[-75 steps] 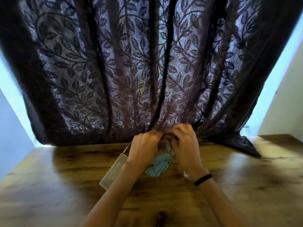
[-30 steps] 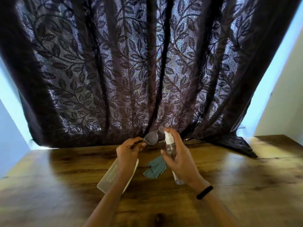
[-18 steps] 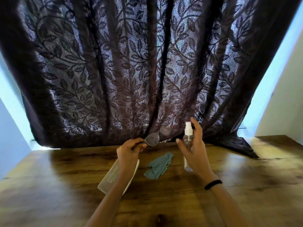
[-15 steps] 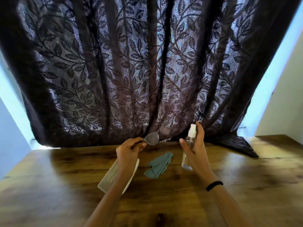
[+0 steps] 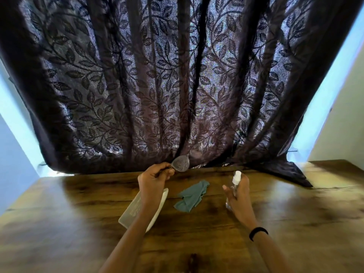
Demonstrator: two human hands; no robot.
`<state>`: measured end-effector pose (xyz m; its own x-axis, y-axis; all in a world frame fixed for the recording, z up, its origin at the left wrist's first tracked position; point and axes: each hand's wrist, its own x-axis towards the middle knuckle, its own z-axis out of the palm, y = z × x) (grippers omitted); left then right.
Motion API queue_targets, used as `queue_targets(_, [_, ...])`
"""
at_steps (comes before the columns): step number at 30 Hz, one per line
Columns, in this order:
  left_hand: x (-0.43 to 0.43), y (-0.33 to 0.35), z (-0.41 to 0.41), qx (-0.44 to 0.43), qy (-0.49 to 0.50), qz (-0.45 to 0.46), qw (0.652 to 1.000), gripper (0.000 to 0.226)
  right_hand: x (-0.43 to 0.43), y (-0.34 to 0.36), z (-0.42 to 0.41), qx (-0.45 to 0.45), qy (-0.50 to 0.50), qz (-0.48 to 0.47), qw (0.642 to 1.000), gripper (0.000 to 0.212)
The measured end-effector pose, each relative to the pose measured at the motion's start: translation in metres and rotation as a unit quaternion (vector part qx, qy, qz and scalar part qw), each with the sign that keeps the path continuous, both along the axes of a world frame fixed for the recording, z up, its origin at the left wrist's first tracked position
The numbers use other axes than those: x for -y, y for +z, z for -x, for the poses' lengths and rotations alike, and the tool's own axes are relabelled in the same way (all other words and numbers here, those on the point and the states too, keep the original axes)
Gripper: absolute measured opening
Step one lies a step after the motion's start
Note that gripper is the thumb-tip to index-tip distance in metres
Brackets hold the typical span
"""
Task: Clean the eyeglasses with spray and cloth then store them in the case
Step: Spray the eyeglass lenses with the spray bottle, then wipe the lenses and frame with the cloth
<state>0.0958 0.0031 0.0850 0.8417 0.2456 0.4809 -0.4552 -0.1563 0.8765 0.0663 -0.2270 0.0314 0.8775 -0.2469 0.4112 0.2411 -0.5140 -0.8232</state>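
one case (image 5: 136,208) lying under the left forearm, mid-tabletop | left hand (image 5: 152,182) pinching one pair of glasses (image 5: 186,161) raised near the far edge | one cloth (image 5: 191,196) crumpled mid-tabletop | right hand (image 5: 239,196) wrapped around one upright spray bottle (image 5: 235,179)

A dark leaf-patterned curtain (image 5: 177,75) hangs backlit behind the wooden table (image 5: 78,223).

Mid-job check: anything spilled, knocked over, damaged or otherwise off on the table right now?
Nothing stands out. The left hand holds the glasses up, the right hand is on the upright spray bottle, the cloth lies crumpled between them, and the case lies open on the table. No puddle shows.
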Motion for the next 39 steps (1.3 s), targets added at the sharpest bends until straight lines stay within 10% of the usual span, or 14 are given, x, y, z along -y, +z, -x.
queue_targets(6, [0.0, -0.001, 0.001, 0.02, 0.012, -0.007, 1.0, 0.049, -0.004, -0.002, 0.005, 0.019, -0.05, -0.038, 0.998, 0.063])
queue_targets(16, [0.0, -0.002, -0.003, -0.008, -0.003, 0.021, 1.0, 0.031, -0.034, 0.034, 0.001, 0.222, -0.097, 0.191, 0.951, 0.016])
queue_targets(27, [-0.004, -0.005, -0.003, -0.004, -0.004, 0.039, 0.999, 0.032, -0.051, -0.018, -0.025, -0.148, 0.007, 0.217, 0.965, 0.013])
queue_targets(39, [-0.007, -0.008, -0.005, 0.002, 0.002, 0.032, 0.999, 0.036, -0.052, -0.022, -0.03, -0.194, 0.029, 0.177, 0.965, 0.006])
